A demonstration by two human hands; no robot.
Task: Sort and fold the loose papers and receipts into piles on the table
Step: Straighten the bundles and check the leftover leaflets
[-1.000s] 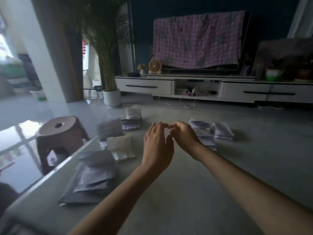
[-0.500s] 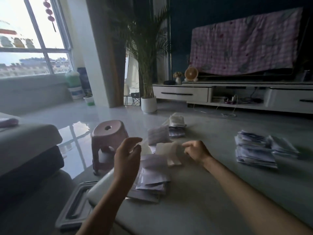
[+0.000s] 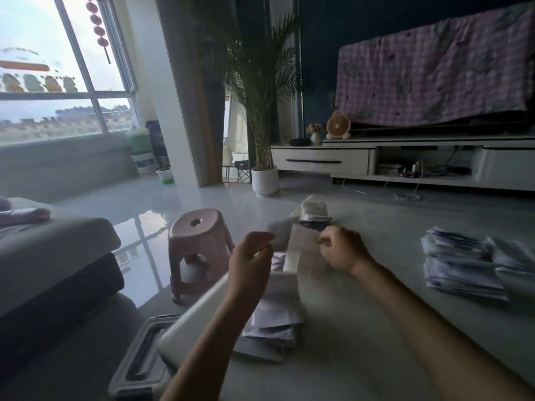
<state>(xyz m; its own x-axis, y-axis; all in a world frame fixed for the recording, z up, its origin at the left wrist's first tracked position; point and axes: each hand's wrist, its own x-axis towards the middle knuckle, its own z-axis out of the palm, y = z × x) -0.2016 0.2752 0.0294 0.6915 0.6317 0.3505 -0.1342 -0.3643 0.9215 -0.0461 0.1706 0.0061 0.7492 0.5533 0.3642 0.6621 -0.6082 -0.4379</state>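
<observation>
I am at a pale table (image 3: 362, 337) with paper piles on it. My left hand (image 3: 251, 263) hovers over its left edge, fingers curved and apart, holding nothing. My right hand (image 3: 341, 250) has its fingers curled at the right edge of a folded white paper (image 3: 299, 244); blur hides whether it grips it. Below my left hand lies a loose pile of white and lavender sheets (image 3: 278, 322). Behind the white paper are a grey pile (image 3: 278, 234) and a white folded bundle (image 3: 314, 210) on dark papers. A thick stack of receipts (image 3: 460, 267) sits to the right.
A pink plastic stool (image 3: 199, 241) stands on the glossy floor just left of the table. A grey sofa (image 3: 52, 256) fills the left side, and a grey plastic lid or tray (image 3: 139, 357) lies by the table's near corner. Farther off are a potted palm (image 3: 265, 180) and a TV cabinet (image 3: 321, 162).
My hands, touching at the fingertips a second ago, have parted. The left now hovers with spread fingers and the right has gone to the folded white paper. The view has swung left.
</observation>
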